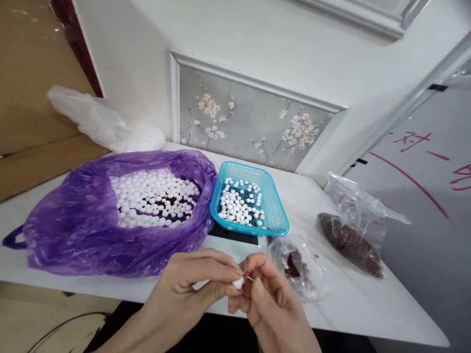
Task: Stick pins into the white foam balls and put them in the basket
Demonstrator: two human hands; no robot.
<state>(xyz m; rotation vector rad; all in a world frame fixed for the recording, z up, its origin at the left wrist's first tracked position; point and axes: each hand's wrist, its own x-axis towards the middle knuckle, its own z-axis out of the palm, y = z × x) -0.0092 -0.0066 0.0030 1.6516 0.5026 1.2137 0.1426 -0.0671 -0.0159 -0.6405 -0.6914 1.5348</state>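
My left hand (200,279) pinches a small white ball (238,283) between thumb and fingertips, above the table's front edge. Close against it, my right hand (267,299) has its thumb and fingers curled together at the ball's right side; anything tiny between those fingertips is too small to make out. Many similar white balls lie in an open purple plastic bag (77,225) to the left and in a blue plastic basket (277,208) beyond my hands. Just right of my right hand, an open clear bag (312,279) holds dark reddish-brown bits.
A larger clear bag of brown material (349,242) lies farther right on the white table (397,304). Behind the purple bag is a crumpled translucent white bag (110,125). Cardboard (40,78) stands at left, a whiteboard (423,181) at right.
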